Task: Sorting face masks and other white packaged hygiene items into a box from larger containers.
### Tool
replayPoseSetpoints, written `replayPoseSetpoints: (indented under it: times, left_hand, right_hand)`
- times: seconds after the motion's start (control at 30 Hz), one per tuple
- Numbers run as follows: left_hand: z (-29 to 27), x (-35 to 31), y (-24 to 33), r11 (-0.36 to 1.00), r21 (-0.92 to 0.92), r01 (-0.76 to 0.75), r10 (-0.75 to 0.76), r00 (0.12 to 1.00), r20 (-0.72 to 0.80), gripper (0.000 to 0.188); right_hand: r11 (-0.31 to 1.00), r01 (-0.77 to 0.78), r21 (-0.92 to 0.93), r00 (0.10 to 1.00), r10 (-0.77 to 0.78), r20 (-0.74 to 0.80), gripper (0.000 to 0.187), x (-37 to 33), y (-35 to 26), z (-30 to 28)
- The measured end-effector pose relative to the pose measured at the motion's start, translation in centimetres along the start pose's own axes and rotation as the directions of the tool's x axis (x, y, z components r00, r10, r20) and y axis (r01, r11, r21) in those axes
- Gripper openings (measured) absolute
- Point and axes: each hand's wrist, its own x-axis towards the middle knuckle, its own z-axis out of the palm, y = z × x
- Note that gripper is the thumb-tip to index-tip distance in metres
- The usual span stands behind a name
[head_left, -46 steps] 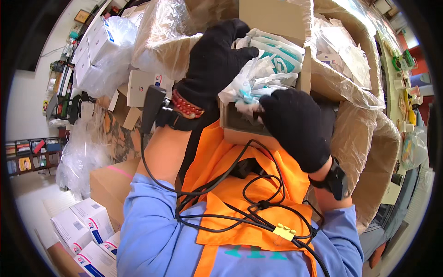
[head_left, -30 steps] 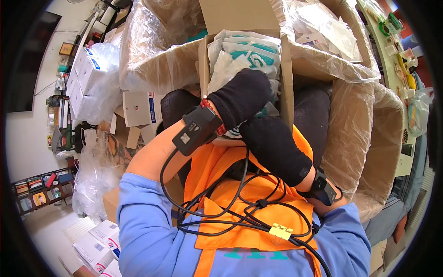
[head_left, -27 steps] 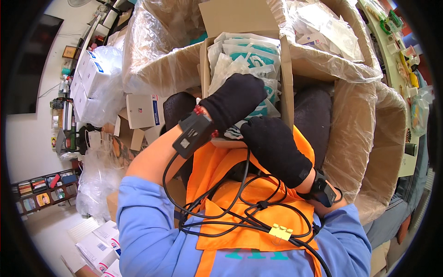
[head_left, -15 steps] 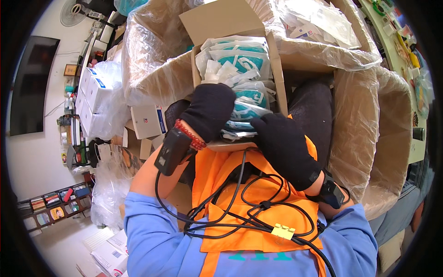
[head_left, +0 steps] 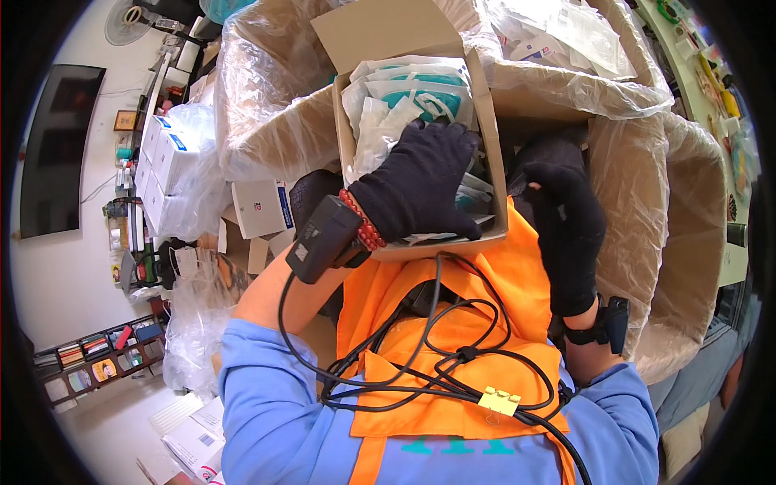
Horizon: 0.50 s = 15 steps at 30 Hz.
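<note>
An open cardboard box (head_left: 490, 121) stands in front of me, filled with a row of clear-wrapped packets (head_left: 420, 81). Inside the wraps are teal folded pieces with white loops, which look like face masks. My left hand (head_left: 420, 178), in a black glove, lies over the near packets with its fingers spread, covering much of the row. To the right of the box, apart from it, my right hand (head_left: 567, 222) is raised above my dark trouser leg. It wears a black glove too. Its fingers are curled in, and no packet shows in them.
Plastic-lined cartons stand at the far left (head_left: 279, 145), far right (head_left: 566, 89) and right (head_left: 626, 234); the far right one holds loose white packets (head_left: 566, 40). White boxes (head_left: 166, 166) are stacked at the left. Black cables (head_left: 420, 388) loop across my orange apron (head_left: 461, 420).
My left hand has moved right and forward onto the packets, its fingers spreading. My right hand has left the box's near end and moved right, curling its fingers.
</note>
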Motion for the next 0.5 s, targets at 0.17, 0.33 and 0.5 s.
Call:
replayPoseSetpoints:
  times: [0.17,0.33,0.5]
  left_hand:
    - [-0.3,-0.3,0.5,0.992,0.120,-0.027,0.022,0.999,0.042,0.095]
    - [1.1,0.6,-1.2,0.961,0.257,0.101,-0.123,0.990,0.073,0.092]
    - [0.6,1.8,-1.7,0.961,0.218,0.172,-0.242,0.904,0.352,0.069]
  right_hand:
    - [0.986,-0.127,0.106,0.991,0.130,-0.023,0.021,-0.5,1.4,-0.4]
    - [0.995,-0.090,0.046,0.993,0.087,0.077,0.020,-0.7,2.3,-0.1]
    - [0.986,-0.140,0.094,0.981,0.125,0.148,0.022,-1.3,3.1,0.6]
